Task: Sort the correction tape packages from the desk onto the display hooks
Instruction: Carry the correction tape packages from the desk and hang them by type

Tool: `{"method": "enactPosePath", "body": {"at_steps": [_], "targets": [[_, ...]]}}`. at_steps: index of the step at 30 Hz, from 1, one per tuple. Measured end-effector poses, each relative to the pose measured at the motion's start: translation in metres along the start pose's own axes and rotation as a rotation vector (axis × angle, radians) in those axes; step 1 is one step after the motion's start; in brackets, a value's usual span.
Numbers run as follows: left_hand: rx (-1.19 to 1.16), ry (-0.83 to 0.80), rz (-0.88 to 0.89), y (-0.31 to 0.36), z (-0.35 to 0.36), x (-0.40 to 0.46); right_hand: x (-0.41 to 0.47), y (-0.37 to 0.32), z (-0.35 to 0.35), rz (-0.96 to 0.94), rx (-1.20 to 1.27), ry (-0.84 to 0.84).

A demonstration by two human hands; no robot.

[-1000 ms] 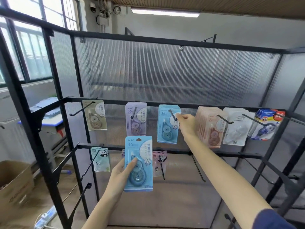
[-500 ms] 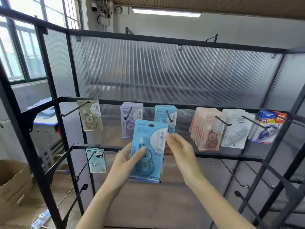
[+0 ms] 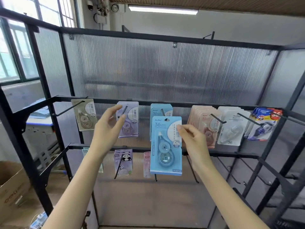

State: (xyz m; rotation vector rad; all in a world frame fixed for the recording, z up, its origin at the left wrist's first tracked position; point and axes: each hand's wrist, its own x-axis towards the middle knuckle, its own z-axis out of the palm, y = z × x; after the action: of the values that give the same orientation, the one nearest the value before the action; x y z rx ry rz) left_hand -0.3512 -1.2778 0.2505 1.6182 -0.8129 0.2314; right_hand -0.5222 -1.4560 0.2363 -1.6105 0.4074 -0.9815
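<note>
A black rack [image 3: 165, 38] with a ribbed back panel fills the room ahead, its upper rail hung with packs. The blue pack [image 3: 165, 146] has passed from left hand to right, so hanging comes next, I'd say. It hangs just below and in front of the blue stack [image 3: 160, 109]. The right hand [image 3: 192, 139] pinches its right edge. The left hand [image 3: 107, 129], left of the stack, spreads loose and empty.

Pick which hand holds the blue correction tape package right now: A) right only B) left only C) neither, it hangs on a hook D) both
A: the right hand pinches the blue package at its right edge, while the left hand is off it, fingers spread in front of the purple packages.
</note>
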Motion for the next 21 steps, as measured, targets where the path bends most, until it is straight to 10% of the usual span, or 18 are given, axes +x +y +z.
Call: {"method": "enactPosePath", "body": {"at_steps": [21], "targets": [[0.153, -0.012, 0.040, -0.008, 0.018, -0.003, 0.085, 0.035, 0.029, -0.010, -0.531, 0.142]]}}
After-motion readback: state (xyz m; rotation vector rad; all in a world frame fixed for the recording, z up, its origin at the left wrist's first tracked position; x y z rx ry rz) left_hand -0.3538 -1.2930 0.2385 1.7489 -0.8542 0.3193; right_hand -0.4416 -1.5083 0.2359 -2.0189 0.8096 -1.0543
